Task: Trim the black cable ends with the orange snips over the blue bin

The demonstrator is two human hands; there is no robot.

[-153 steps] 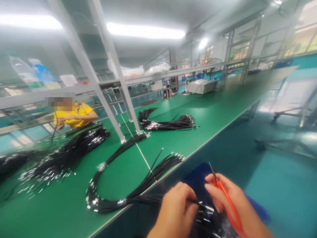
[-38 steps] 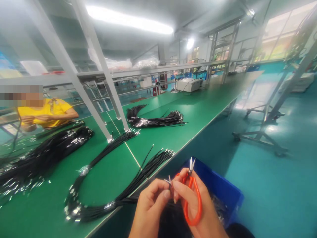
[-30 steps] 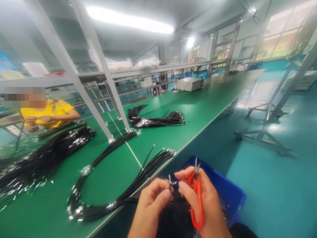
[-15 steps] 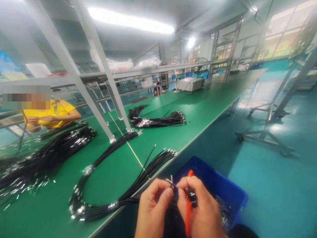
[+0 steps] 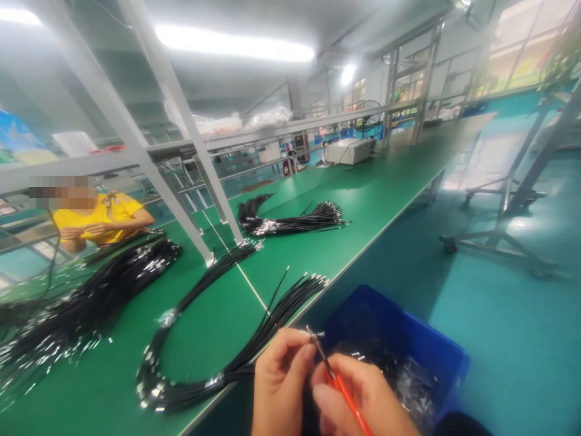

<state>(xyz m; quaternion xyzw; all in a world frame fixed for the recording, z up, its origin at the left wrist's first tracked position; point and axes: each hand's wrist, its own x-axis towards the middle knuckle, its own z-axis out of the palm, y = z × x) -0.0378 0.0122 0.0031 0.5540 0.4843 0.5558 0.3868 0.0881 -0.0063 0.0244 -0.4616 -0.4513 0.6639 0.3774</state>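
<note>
My left hand (image 5: 280,378) is closed, thumb and forefinger pinching the end of a black cable (image 5: 312,340) with a thin pale wire tip poking out above the fingers. My right hand (image 5: 370,393) grips orange-handled wire cutters (image 5: 347,396), whose narrow dark jaws slant up and left to the cable end. Whether the jaws are closed on the wire is too small to tell. Just left of my hands, a curved bundle of black cables (image 5: 167,393) with silvery ends lies on the green table (image 5: 204,339), held by clear wraps.
A blue bin (image 5: 447,357) with clear and dark scraps stands below the table edge at right. More black cable bundles (image 5: 295,225) lie farther back, and a large heap (image 5: 104,284) at left. Metal shelf posts (image 5: 172,200) rise from the table. A person in yellow (image 5: 109,218) sits across.
The cutters have swung from upright within my right hand to slanting, their jaws now at the cable end. My left hand keeps its pinch. The view has shifted slightly.
</note>
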